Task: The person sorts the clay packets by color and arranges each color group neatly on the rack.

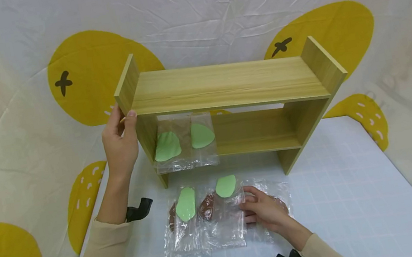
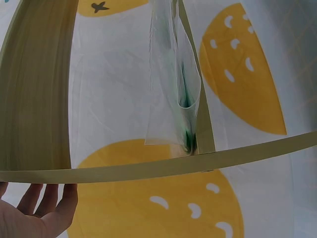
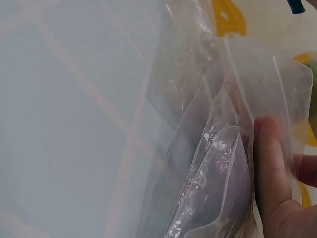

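left hand [image 1: 120, 146] gripped the shelf's [image 1: 223, 86] left upright, fingers curled | right hand [image 1: 263, 210] lay flat, fingers relaxed, on a clear bag [image 1: 222, 222] on the surface [image 1: 346, 195] below the shelf

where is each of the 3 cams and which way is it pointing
Head: on the head, looking forward and down at the shelf and bags on the table; both hands and sleeves show.
Left wrist: by the left hand, looking up along the shelf at standing bags; fingers show.
Right wrist: by the right hand, close on the bags; fingers show.
Shared: head and left wrist both see the shelf and its bags.
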`<control>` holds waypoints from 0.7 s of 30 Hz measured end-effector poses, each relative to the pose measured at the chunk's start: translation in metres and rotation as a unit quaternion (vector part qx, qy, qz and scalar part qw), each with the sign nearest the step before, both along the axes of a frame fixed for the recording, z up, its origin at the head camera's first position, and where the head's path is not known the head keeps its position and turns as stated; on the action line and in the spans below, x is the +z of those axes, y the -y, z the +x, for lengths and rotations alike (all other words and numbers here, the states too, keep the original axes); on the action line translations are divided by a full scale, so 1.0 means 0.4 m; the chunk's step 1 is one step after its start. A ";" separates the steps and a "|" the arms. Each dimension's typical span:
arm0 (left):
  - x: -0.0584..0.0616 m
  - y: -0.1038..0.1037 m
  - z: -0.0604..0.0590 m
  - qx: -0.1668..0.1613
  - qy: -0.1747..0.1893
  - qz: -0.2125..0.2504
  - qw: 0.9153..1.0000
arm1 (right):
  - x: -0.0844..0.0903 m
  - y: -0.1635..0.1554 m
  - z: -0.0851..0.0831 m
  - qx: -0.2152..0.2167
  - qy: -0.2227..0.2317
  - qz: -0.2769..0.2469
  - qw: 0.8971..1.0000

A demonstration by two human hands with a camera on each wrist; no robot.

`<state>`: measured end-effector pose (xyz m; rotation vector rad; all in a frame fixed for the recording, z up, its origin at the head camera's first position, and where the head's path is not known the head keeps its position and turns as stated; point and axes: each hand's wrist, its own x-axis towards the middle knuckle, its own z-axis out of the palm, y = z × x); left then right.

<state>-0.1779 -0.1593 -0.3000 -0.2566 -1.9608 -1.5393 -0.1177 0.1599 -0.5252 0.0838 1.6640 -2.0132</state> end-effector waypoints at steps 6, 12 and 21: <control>0.004 -0.002 0.004 0.002 0.008 0.002 1.000 | 0.003 -0.002 0.004 -0.009 0.018 -0.018 1.000; 0.008 -0.005 0.005 0.002 0.008 0.000 1.000 | 0.025 -0.011 0.015 -0.017 0.019 -0.015 1.000; 0.003 -0.002 0.003 0.001 0.010 0.005 1.000 | 0.062 -0.052 0.031 -0.001 -0.006 -0.043 0.999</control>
